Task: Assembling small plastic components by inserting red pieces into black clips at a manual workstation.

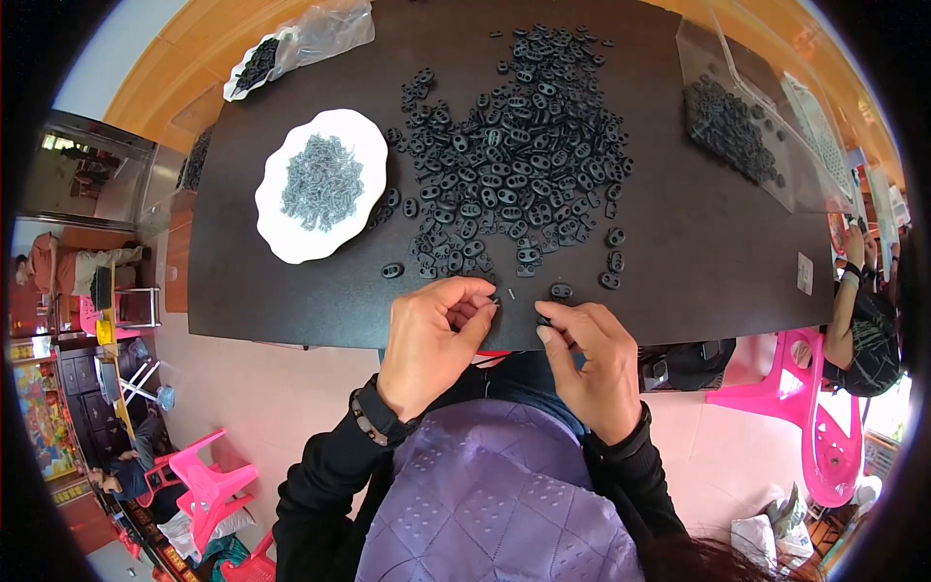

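Observation:
My left hand (434, 328) is closed in a pinch at the table's front edge, with a tiny silvery piece, seemingly a spring, at the fingertips. Just to its right, a loose small metal spring (511, 294) lies on the dark table. My right hand (593, 361) pinches a small black plastic piece (543, 321) between thumb and index finger; its exact shape is mostly covered. Slightly beyond those fingers sits a black two-hole cord lock (561, 290). A large heap of black cord-lock parts (524, 145) spreads over the table's middle.
A scalloped white plate (276, 238) holds many small springs at the left. Behind it is a white dish (231, 89) of black parts beside a plastic bag (335, 37). A clear bin (790, 179) of black parts lies tipped at the right. Pink stools (211, 490) stand on the floor; another person's arm (842, 306) shows at far right.

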### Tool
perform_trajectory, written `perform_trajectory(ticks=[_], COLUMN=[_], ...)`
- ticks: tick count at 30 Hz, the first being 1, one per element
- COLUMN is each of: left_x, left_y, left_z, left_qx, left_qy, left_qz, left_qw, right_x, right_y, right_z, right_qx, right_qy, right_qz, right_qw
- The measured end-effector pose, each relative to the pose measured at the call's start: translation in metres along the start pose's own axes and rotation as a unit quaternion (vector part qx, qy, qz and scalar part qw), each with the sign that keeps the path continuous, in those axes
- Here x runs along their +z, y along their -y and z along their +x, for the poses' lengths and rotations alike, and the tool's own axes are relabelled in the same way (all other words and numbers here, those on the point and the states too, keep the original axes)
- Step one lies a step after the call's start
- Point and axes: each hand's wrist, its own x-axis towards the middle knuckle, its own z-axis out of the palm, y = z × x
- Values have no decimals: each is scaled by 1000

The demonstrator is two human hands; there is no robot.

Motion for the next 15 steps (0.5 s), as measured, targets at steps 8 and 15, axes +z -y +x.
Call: perform_trajectory(ticks=[8, 15], left_x=[3, 6], left_y=[-1, 3], left_z=[-2, -1], left_qx=[-2, -7], left_qy=[-6, -4], left_qz=[-12, -35], left_qw=[1000, 999], right_x=[1, 7], right_y=[3, 4], right_z=[2, 6], right_qx=[-15, -50], right_qy=[18, 8], right_qz=[-32, -51], right_qw=[999, 997])
